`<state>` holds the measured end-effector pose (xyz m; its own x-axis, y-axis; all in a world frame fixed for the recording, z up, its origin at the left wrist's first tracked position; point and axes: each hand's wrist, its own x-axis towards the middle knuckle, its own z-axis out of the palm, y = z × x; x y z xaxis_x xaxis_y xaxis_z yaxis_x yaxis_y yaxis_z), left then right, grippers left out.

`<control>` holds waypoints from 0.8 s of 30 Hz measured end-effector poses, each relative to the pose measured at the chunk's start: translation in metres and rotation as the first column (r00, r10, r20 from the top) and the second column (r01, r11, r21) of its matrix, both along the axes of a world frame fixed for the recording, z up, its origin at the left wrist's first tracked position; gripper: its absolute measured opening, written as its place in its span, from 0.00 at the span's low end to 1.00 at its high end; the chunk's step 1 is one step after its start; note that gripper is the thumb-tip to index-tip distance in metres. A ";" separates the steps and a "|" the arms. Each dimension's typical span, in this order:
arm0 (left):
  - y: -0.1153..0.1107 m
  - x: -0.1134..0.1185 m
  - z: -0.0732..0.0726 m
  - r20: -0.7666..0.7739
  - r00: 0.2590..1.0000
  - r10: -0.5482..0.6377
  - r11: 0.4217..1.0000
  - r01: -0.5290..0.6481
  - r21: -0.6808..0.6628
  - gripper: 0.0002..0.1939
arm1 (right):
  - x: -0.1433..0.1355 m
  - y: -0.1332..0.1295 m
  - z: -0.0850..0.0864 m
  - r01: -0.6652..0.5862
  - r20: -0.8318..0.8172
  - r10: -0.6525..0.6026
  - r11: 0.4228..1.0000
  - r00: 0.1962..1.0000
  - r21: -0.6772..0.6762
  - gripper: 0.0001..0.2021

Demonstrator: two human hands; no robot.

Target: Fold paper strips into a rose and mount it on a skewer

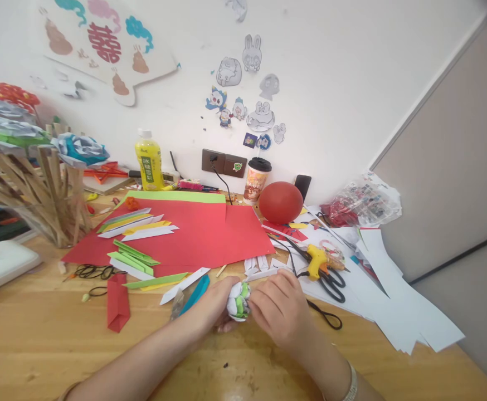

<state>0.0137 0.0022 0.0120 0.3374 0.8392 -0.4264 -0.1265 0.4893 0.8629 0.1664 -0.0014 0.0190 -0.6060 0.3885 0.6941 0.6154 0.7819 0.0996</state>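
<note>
A small white and green folded-paper flower [239, 302] is between my two hands, above the near part of the wooden table. My left hand [218, 305] is wrapped round its left side and underside. The fingers of my right hand [279, 306] are bent together and touch the flower's right edge. Just left of my left hand lies a blue paper strip [195, 295]. Folded green strips [135, 257] and white and yellow strips [137, 224] lie on and beside a large red paper sheet [193, 239].
A yellow glue gun [317, 262] and black-handled scissors [332, 284] lie on white paper [352, 289] at the right. Behind stand a red balloon [281, 202], a cup [257, 181] and a yellow bottle [149, 161]. Wooden sticks [55, 195] with paper flowers stand at the left.
</note>
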 end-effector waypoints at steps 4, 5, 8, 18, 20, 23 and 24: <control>0.000 -0.002 -0.002 0.011 1.000 -0.010 1.000 0.010 0.019 0.14 | 0.000 -0.004 0.004 -0.084 -0.139 0.049 0.961 0.989 -0.262 0.06; 0.001 -0.002 -0.002 0.005 1.000 -0.023 0.999 0.022 0.041 0.15 | 0.000 -0.004 0.006 -0.102 -0.191 0.039 0.938 0.981 -0.330 0.05; 0.001 -0.002 -0.002 -0.032 0.998 -0.047 0.996 0.049 0.077 0.15 | 0.001 -0.003 0.009 -0.160 -0.325 -0.020 0.841 0.946 -0.516 0.04; 0.000 -0.002 -0.005 -0.031 0.998 -0.062 0.993 0.065 0.097 0.14 | 0.001 0.002 0.003 -0.344 -0.496 -0.087 0.617 0.864 -0.708 0.11; -0.001 -0.002 -0.003 -0.018 0.999 -0.039 0.995 0.041 0.086 0.13 | 0.000 0.001 0.004 -0.346 -0.500 -0.092 0.614 0.861 -0.709 0.09; -0.002 -0.001 -0.002 0.026 1.000 0.001 0.997 -0.003 0.074 0.11 | -0.001 0.000 0.004 -0.345 -0.497 -0.095 0.608 0.863 -0.715 0.07; -0.002 0.000 -0.001 0.033 0.999 0.011 0.997 -0.013 0.071 0.11 | -0.001 0.000 0.004 -0.344 -0.495 -0.093 0.608 0.864 -0.715 0.07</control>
